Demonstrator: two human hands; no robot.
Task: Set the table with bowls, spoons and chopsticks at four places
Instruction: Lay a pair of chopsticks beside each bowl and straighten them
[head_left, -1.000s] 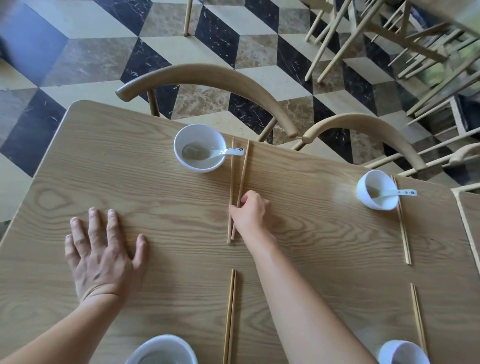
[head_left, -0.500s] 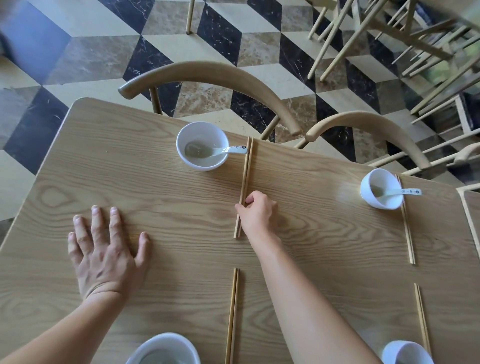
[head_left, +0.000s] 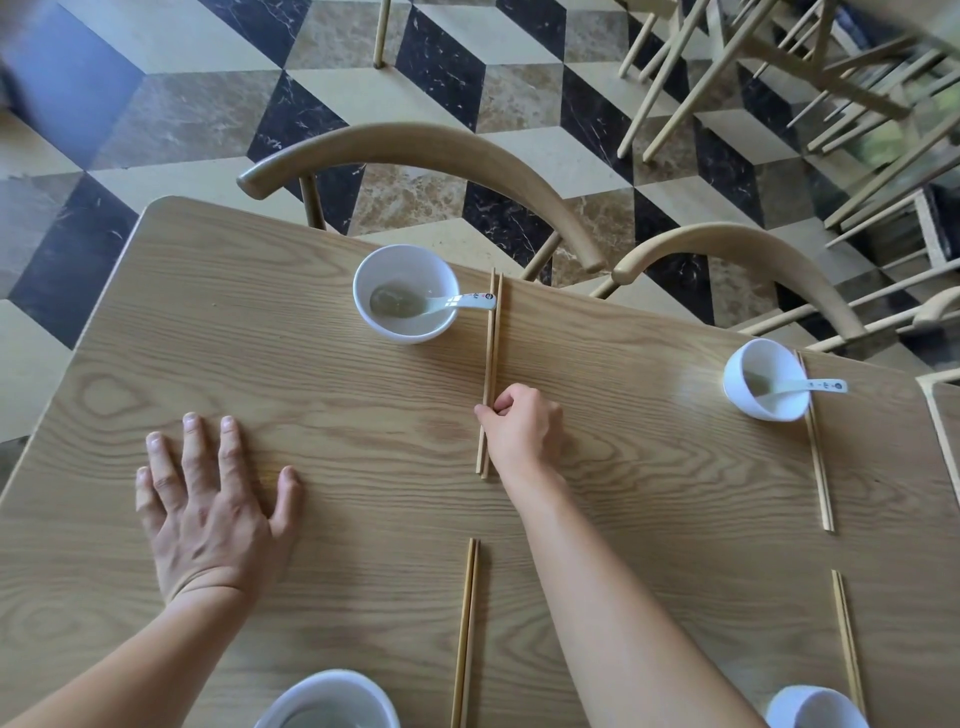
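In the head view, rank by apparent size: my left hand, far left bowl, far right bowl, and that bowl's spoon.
1. left hand
2. far left bowl
3. far right bowl
4. spoon in the far right bowl
The hand is nearer the camera, so its lead is unsure.

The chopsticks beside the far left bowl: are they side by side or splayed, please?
Side by side: the chopsticks lie parallel, close together, pinched by the right hand.

Printed marks on the left spoon (head_left: 447, 303) and right spoon (head_left: 802, 386) are too small to read.
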